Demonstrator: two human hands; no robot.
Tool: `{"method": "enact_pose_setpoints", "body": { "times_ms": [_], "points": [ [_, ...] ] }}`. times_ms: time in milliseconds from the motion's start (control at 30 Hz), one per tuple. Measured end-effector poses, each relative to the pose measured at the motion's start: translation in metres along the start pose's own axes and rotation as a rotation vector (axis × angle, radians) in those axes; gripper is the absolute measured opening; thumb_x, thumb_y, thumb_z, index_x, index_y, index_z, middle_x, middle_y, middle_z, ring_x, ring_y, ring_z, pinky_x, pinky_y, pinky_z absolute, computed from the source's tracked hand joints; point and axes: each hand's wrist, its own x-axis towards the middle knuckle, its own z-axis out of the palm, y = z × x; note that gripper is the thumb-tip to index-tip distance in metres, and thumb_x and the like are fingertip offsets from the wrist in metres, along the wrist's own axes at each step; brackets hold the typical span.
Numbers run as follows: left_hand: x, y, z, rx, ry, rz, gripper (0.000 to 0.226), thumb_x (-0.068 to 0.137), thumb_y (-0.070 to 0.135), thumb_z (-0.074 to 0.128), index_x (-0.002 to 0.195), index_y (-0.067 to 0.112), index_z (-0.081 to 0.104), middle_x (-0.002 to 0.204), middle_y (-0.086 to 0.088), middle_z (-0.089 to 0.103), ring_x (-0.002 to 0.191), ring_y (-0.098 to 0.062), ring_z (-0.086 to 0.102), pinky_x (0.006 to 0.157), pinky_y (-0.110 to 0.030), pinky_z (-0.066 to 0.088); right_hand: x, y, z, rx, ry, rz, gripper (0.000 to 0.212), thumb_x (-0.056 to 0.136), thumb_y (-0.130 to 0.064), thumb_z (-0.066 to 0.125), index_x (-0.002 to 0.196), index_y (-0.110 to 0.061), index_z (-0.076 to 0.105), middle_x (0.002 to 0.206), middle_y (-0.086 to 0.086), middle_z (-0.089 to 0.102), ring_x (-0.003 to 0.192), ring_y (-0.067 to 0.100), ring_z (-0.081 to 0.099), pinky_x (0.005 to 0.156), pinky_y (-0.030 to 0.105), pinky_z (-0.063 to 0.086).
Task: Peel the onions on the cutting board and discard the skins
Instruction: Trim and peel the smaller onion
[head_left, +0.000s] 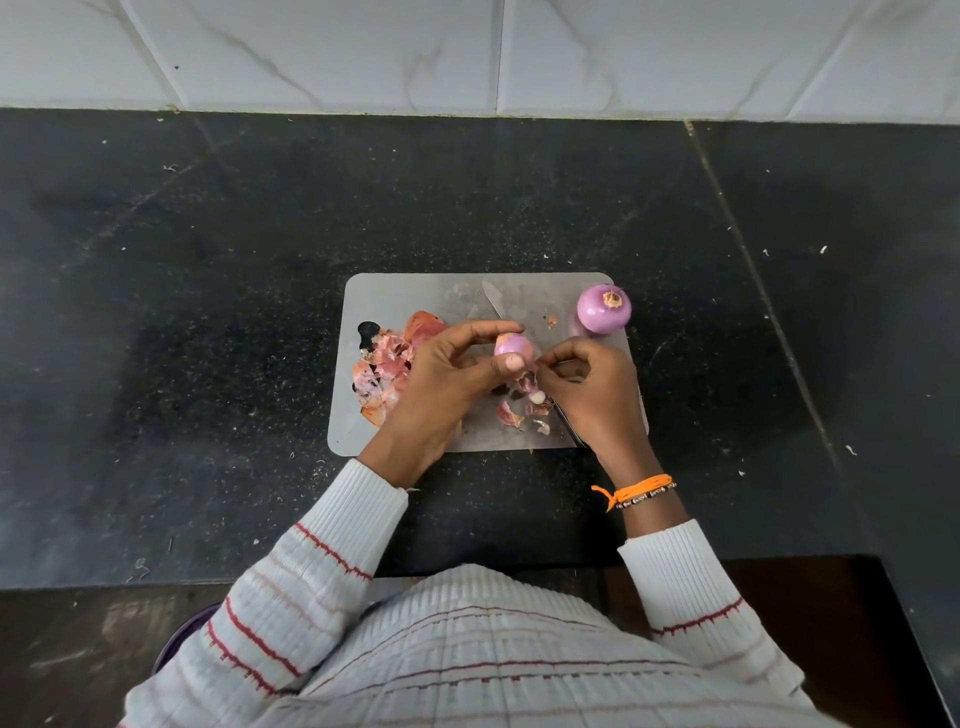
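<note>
Two hands meet over the middle of the cutting board (415, 296): the left hand (447, 374) has its fingers and thumb curled round a small pink onion (514, 347), held just above the board, while the right hand (592, 384) sits right beside it with thumb and forefinger pinched together at the onion's lower right edge; whether a strip of skin lies between those fingertips is too small to tell. Under the right hand a knife (493, 301) lies diagonally on the board, its blade tip showing beyond the fingers and its dark handle end showing near the board's front edge, the middle hidden by the hand. A few loose skin scraps (511, 414) lie on the board below the hands, and a larger heap of peeled skins (387, 366) covers the board's left side, partly over its handle hole. A second, bigger peeled onion (604, 308) rests at the far right corner of the board, root end up, well apart from the held one. An orange thread band (636, 488) circles the right wrist above a white ribbed sleeve with red stripes. The board is grey and thin, lying flat on a black speckled stone counter (208, 312) dotted with pale crumbs; a seam runs across the counter at right, and white marbled wall tiles (467, 52) rise behind it
</note>
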Motion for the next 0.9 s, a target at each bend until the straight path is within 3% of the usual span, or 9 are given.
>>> {"method": "enact_pose_setpoints", "body": {
  "times_ms": [167, 267, 433, 667, 900],
  "points": [
    [0.0, -0.001, 0.001, -0.077, 0.024, -0.029, 0.029, 0.066, 0.014, 0.068, 0.093, 0.007, 0.063, 0.079, 0.005, 0.069, 0.074, -0.008, 0.066, 0.064, -0.017, 0.053, 0.001, -0.008, -0.004, 0.243, 0.013, 0.102, 0.011, 0.08, -0.003, 0.069, 0.084, -0.013, 0.067, 0.082, 0.003, 0.071, 0.079, 0.016, 0.069, 0.075, 0.03, 0.057],
    [0.0, -0.002, 0.003, -0.174, 0.042, -0.06, 0.027, 0.064, 0.018, 0.064, 0.088, 0.006, 0.061, 0.072, 0.005, 0.07, 0.067, -0.004, 0.065, 0.059, -0.013, 0.051, -0.002, -0.022, -0.006, 0.449, -0.052, 0.161, 0.015, 0.087, 0.0, 0.059, 0.089, -0.01, 0.069, 0.086, 0.009, 0.072, 0.082, 0.019, 0.071, 0.076, 0.032, 0.058],
    [0.0, -0.003, 0.004, -0.245, 0.031, -0.057, 0.04, 0.054, 0.029, 0.073, 0.084, 0.005, 0.06, 0.068, 0.003, 0.069, 0.065, -0.005, 0.065, 0.059, -0.013, 0.051, -0.008, -0.031, 0.002, 0.419, -0.021, 0.13, 0.01, 0.085, -0.007, 0.065, 0.08, -0.016, 0.069, 0.081, 0.01, 0.071, 0.076, 0.021, 0.071, 0.069, 0.031, 0.059],
    [0.002, -0.007, 0.003, -0.207, 0.038, -0.045, 0.063, 0.046, 0.042, 0.088, 0.09, 0.003, 0.064, 0.092, -0.015, 0.063, 0.085, -0.028, 0.06, 0.073, -0.025, 0.056, -0.006, -0.025, -0.001, 0.457, -0.033, 0.143, 0.006, 0.08, -0.008, 0.071, 0.077, -0.013, 0.071, 0.077, 0.012, 0.071, 0.074, 0.028, 0.071, 0.074, 0.044, 0.058],
    [0.001, -0.003, 0.005, -0.116, 0.041, -0.009, 0.042, 0.056, 0.027, 0.076, 0.09, 0.006, 0.064, 0.091, -0.01, 0.063, 0.087, -0.022, 0.061, 0.074, -0.025, 0.056, -0.002, -0.019, -0.002, 0.409, -0.034, 0.107, 0.005, 0.079, -0.01, 0.072, 0.075, -0.011, 0.07, 0.076, 0.014, 0.071, 0.075, 0.03, 0.07, 0.076, 0.053, 0.057]
  ]
}}
